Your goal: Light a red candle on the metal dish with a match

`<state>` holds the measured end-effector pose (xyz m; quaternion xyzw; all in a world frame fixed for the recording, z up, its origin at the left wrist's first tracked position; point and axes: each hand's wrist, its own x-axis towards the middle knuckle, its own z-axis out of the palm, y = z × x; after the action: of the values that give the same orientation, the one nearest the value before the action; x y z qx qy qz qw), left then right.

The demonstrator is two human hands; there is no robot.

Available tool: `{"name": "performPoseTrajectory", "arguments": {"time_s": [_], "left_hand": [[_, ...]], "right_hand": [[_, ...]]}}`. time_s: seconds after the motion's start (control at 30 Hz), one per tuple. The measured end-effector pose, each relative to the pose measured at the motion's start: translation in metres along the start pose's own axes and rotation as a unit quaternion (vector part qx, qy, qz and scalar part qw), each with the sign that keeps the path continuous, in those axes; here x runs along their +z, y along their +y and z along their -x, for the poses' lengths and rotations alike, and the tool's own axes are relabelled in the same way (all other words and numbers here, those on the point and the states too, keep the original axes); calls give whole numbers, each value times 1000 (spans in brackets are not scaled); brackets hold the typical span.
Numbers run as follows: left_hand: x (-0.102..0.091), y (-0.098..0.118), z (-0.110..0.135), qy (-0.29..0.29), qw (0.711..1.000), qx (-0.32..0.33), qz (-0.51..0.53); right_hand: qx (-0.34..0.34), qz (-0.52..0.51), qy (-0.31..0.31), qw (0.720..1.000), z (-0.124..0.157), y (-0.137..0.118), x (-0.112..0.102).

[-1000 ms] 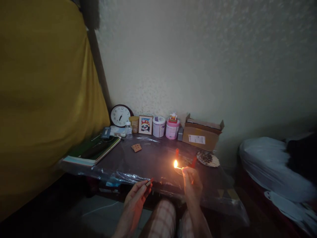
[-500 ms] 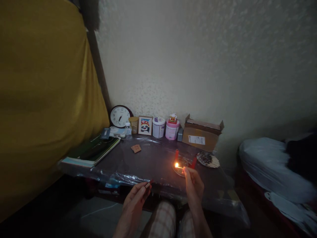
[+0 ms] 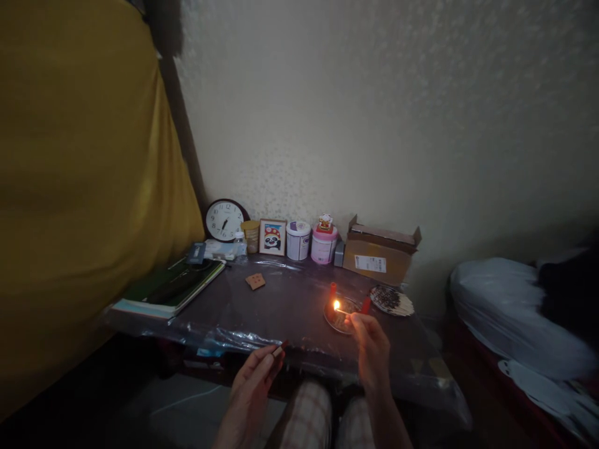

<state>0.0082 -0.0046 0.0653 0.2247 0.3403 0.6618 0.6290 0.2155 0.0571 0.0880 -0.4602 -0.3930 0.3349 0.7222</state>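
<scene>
My right hand (image 3: pixel 372 343) pinches a lit match (image 3: pixel 345 312) between thumb and fingertips. Its flame (image 3: pixel 336 305) burns at the left end, over a round metal plate (image 3: pixel 333 322). Red candles stand on or by this plate: one candle (image 3: pixel 333 289) at its back left, another red candle (image 3: pixel 365 305) just behind my right fingers. Lower on the left, at the table's front edge, my left hand (image 3: pixel 253 380) is closed on a small flat piece with a dark red edge (image 3: pixel 281 348), mostly covered by the fingers.
Many dark-tipped matches lie on a second plate (image 3: pixel 392 300) to the right. A brown card piece (image 3: pixel 255 281) rests on the plastic-covered table (image 3: pixel 276 305). Along the wall stand a clock (image 3: pixel 224 220), a framed panda picture (image 3: pixel 272 237), lidded tins (image 3: pixel 298 242) and a cardboard box (image 3: pixel 381 252). Books (image 3: pixel 173 284) lie left.
My right hand has shifted slightly right, and the burning match now tilts with its flame end higher. My left hand stays almost in place. The view has moved a little.
</scene>
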Motion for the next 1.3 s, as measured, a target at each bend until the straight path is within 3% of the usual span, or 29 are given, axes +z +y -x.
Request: {"name": "performPoseTrajectory", "arguments": {"time_s": [0.2, 0.33, 0.77, 1.3], "left_hand": [[0, -1, -1, -2, 1000, -1, -6], [0, -2, -2, 13, 1000, -5, -2], [-3, -4, -5, 5, 1000, -8, 3], [-11, -10, -11, 10, 1000, -1, -1]], "right_hand": [[-12, 1, -25, 1000, -9, 2, -5], [17, -24, -26, 999, -16, 1, -7], [46, 26, 11, 999, -51, 3, -7], [36, -37, -26, 998, -60, -5, 6]]}}
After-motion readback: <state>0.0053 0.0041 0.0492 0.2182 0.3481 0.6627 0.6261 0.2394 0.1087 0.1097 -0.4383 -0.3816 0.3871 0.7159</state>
